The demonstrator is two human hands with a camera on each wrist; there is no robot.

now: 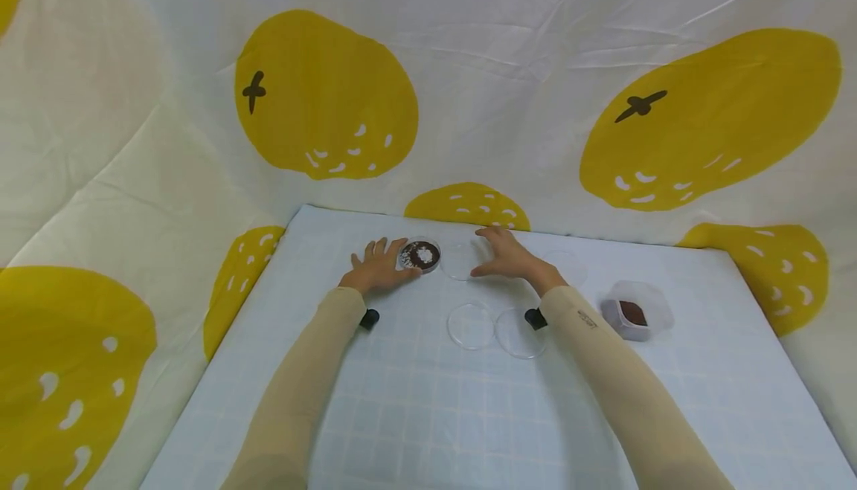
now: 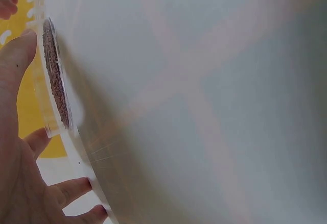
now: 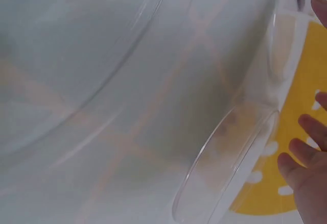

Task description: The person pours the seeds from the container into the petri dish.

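Note:
A clear petri dish of dark brown granules, topped with a patch of white bits, sits near the table's far edge. My left hand holds this dish at its side, thumb on the near rim and index finger on the far side; the other fingers are spread. In the left wrist view, the brown layer shows through the dish wall beside the thumb. My right hand hovers with spread fingers at the right of an empty clear dish, holding nothing. The right wrist view shows these fingers apart from the dishes.
Two clear round dishes, a left one and a right one, lie nearer me. Another faint clear dish is beyond my right wrist. A translucent tub with brown granules stands at the right. A patterned curtain hangs behind the table.

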